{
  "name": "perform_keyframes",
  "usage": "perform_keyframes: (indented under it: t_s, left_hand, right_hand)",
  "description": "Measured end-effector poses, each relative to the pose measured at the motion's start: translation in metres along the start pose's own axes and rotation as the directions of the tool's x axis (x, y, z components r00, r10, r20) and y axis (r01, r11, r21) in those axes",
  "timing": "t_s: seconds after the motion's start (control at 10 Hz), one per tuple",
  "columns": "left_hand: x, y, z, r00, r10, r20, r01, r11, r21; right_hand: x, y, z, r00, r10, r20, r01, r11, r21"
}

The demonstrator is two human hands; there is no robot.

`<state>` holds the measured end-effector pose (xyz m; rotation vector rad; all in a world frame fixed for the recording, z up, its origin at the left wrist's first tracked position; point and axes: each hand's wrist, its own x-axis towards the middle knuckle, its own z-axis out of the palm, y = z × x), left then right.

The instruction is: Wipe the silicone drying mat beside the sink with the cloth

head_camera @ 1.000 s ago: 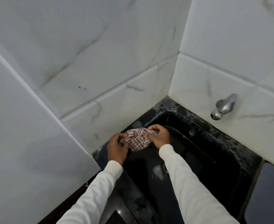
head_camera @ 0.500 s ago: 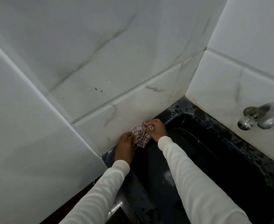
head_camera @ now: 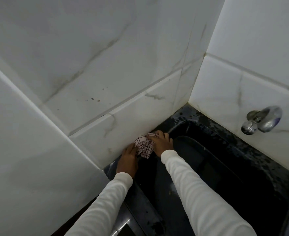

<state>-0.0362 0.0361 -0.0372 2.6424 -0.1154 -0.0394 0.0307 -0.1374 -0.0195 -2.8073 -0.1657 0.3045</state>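
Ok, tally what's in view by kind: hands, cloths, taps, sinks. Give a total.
Hands: 2, the left hand and right hand, both gripping the cloth.
Cloths: 1, the cloth, checked, bunched against the wall.
Taps: 1, the tap, on the wall.
Sinks: 1, the sink, black.
Total: 5.

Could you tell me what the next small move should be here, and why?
Probably lift the checked cloth off the sink ledge, since both the left hand and right hand hold it bunched against the wall tile, and no mat is in view.
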Motion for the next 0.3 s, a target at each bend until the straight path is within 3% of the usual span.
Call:
perform_keyframes:
  t_s: [0.1,0.3]
  left_hand:
    - [-0.001,0.010,-0.005,0.999,-0.040,0.019,0.039,0.996,0.078]
    - [0.003,0.059,-0.018,0.998,0.058,-0.011,-0.049,0.918,0.394]
  right_hand:
    - [-0.012,0.011,-0.004,0.999,-0.032,0.044,0.029,0.998,0.064]
    - [-0.060,0.057,-0.035,0.989,-0.010,-0.145,0.045,0.969,0.245]
